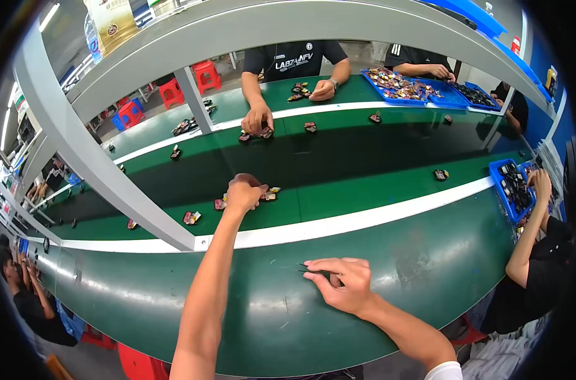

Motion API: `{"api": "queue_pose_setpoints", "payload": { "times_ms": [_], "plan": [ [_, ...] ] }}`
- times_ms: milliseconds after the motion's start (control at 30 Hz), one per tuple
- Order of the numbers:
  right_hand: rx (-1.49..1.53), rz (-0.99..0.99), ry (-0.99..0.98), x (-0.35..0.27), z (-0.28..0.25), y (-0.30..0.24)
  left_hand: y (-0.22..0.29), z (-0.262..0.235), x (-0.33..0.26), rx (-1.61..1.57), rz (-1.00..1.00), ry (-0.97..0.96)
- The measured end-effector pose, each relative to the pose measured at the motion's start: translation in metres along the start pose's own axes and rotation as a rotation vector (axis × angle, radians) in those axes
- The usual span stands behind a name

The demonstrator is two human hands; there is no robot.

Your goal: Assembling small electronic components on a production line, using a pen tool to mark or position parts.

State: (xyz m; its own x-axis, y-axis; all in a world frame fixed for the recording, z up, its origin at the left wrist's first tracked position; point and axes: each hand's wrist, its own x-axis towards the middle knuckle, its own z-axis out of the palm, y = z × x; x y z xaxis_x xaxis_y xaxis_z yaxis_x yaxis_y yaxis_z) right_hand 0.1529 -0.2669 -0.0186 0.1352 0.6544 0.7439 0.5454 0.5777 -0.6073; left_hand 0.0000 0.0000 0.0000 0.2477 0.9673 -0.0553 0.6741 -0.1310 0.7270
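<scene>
Green conveyor table (364,209) with a white stripe carries small dark packets: the left hand (245,192) reaches past the stripe, grip closed on packets (270,194) there. The right hand (341,285) presses flat near the table's near edge, fingers together on a thin dark piece (308,268). Blue trays (398,85) sit at the far right.

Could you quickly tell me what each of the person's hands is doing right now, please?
Left hand: closed, knuckles up, on a small packet on the green belt.
Right hand: flat on the green table, fingertips at a thin dark item; grip cannot be told.
</scene>
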Motion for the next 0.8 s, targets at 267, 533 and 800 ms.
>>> {"api": "queue_pose_setpoints", "payload": {
  "times_ms": [267,533,800],
  "plan": [
    [0.139,0.151,0.019,-0.004,-0.003,0.004,0.004,0.000,-0.056,-0.319,-0.008,0.033],
    [0.545,0.635,0.059,0.003,-0.008,0.004,-0.004,0.030,-0.184,-0.730,-0.022,-0.101],
    [0.383,0.607,0.030,-0.002,-0.005,0.001,-0.003,0.046,-0.202,-0.787,0.086,-0.066]
  ]
}}
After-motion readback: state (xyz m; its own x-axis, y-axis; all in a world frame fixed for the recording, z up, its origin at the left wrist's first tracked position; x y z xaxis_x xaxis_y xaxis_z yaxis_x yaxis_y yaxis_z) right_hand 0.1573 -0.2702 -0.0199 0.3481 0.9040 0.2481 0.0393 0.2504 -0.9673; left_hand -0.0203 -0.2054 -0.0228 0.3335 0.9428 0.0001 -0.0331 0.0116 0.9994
